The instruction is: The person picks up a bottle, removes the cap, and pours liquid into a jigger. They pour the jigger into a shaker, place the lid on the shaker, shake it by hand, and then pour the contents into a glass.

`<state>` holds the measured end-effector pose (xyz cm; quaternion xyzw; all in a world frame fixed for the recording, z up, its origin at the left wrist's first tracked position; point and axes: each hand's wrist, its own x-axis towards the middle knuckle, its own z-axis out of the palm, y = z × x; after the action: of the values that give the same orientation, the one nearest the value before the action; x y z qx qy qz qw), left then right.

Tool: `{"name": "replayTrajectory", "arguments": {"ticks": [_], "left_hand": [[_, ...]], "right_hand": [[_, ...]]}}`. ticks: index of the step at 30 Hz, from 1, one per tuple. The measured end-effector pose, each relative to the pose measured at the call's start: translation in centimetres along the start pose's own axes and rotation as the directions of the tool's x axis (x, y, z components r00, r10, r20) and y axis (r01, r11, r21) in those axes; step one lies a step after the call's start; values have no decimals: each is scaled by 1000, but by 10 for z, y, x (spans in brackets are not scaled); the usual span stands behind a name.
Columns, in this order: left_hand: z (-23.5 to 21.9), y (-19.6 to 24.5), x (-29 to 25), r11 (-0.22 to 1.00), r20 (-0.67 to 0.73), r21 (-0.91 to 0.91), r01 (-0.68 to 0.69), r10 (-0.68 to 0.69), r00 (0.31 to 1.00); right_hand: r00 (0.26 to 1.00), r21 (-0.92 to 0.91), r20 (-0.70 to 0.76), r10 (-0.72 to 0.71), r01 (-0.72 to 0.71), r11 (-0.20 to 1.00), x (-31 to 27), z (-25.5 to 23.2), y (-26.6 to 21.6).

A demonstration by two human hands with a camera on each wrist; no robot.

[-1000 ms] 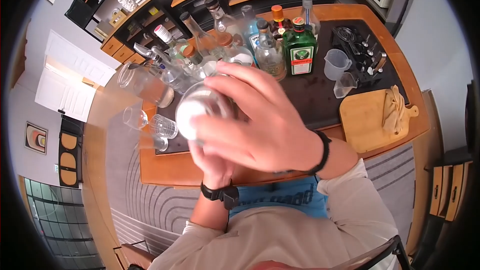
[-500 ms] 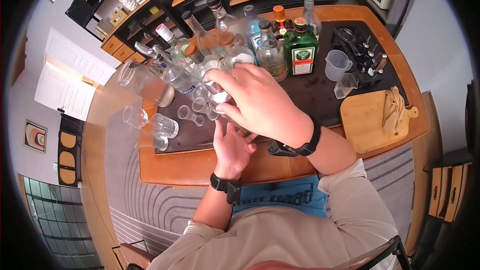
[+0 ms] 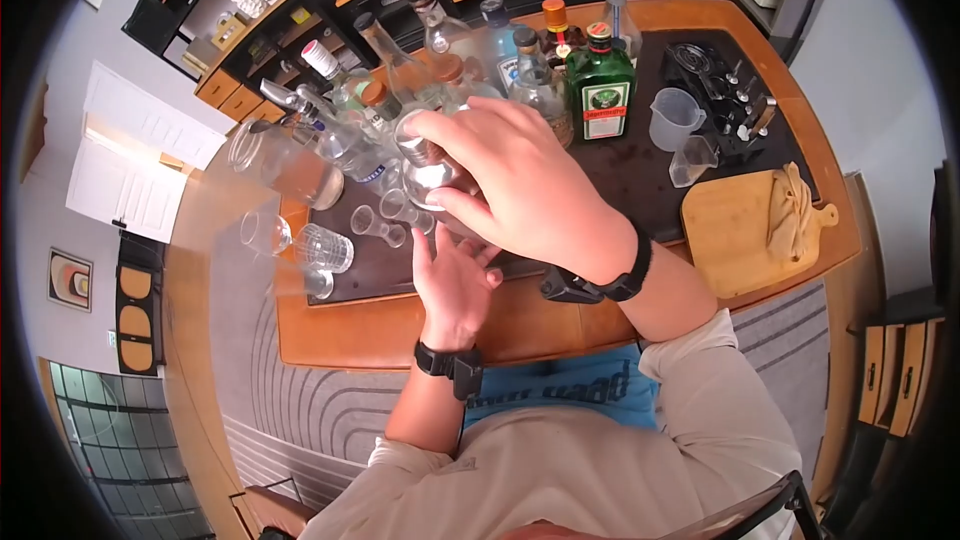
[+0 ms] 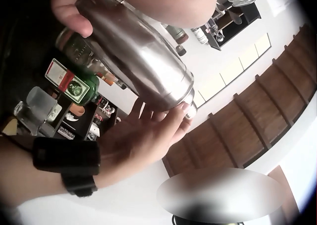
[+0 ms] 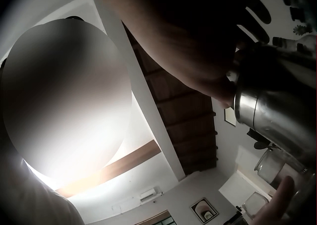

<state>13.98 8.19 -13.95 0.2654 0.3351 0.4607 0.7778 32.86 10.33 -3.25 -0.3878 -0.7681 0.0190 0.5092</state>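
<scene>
A silver metal cocktail shaker [image 3: 435, 178] is held up over the near half of the table. My right hand [image 3: 535, 175] grips its upper end from above, thumb on the near side and fingers round the far side. In the left wrist view the shaker's smooth body [image 4: 143, 56] shows at full length, with right fingertips at its narrow end. Palm up below it, my left hand [image 3: 455, 285] has its thumb and fingers spread; its fingertips come close under the shaker, whose lower end the right hand hides in the head view. Small hourglass-shaped glasses [image 3: 378, 226] stand beyond the left fingertips.
Several liquor bottles crowd the back, with a green bottle [image 3: 602, 95] at their right end. A glass jar [image 3: 300, 175] and a cut-glass tumbler [image 3: 328, 251] stand at left. Plastic measuring jug [image 3: 676, 120], black bar-tool rack [image 3: 725, 90] and wooden board [image 3: 745, 235] lie at right.
One second ago the shaker was blurred and nearer the head camera, with both hands together on it. It has moved down and away, and the left hand has spread and drawn below the right.
</scene>
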Motion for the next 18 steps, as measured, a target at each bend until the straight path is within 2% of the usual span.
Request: {"name": "replayTrajectory", "arguments": {"ticks": [4, 6, 7, 8, 9, 10, 11, 12, 13, 14, 16, 17, 18], "left_hand": [[-5, -2, 4, 1000, -4, 4, 9, -9, 1000], [-5, -6, 2, 999, -19, -4, 49, -49, 999], [-3, -7, 1, 998, -62, -3, 68, -68, 996], [-1, -8, -1, 996, -110, -6, 87, -87, 990], [6, -5, -7, 997, -42, 6, -79, 79, 996], [13, 1, -11, 969, 31, 7, -246, 246, 969], [38, 11, -23, 915, 41, 6, -404, 403, 914], [37, 15, -27, 877, -75, -22, -480, 477, 876], [33, 19, -29, 873, -53, 64, -483, 487, 872], [30, 23, -30, 859, -28, 150, -490, 499, 866], [15, 18, -1, 946, 111, 107, -307, 295, 949], [13, 17, 0, 992, 44, 16, -126, 126, 991], [12, 10, -2, 993, -22, 43, -106, 107, 994]], "right_hand": [[1000, 26, 18, -6, 5, 1000, 1, 5, -4], [990, 20, 124, 69, -72, 997, -2, 9, -1], [990, 15, 120, 69, -71, 997, -2, 10, 0], [998, -19, 64, 9, -7, 1000, -1, 13, -1], [998, -56, 10, -55, 55, 997, 4, 12, -6], [988, -45, -76, -131, 128, 991, 3, 2, -16], [967, 2, -140, -212, 214, 977, 4, -15, -27], [938, 47, -205, -280, 295, 954, 2, -28, -35], [911, 52, -272, -310, 336, 940, 1, -31, -41], [910, 57, -268, -315, 341, 938, 3, -27, -38], [975, -23, -122, -186, 184, 983, 7, -9, -20], [995, -49, -43, -88, 86, 995, 10, 1, -17], [994, -59, -51, -96, 93, 994, 9, 2, -12]]}}
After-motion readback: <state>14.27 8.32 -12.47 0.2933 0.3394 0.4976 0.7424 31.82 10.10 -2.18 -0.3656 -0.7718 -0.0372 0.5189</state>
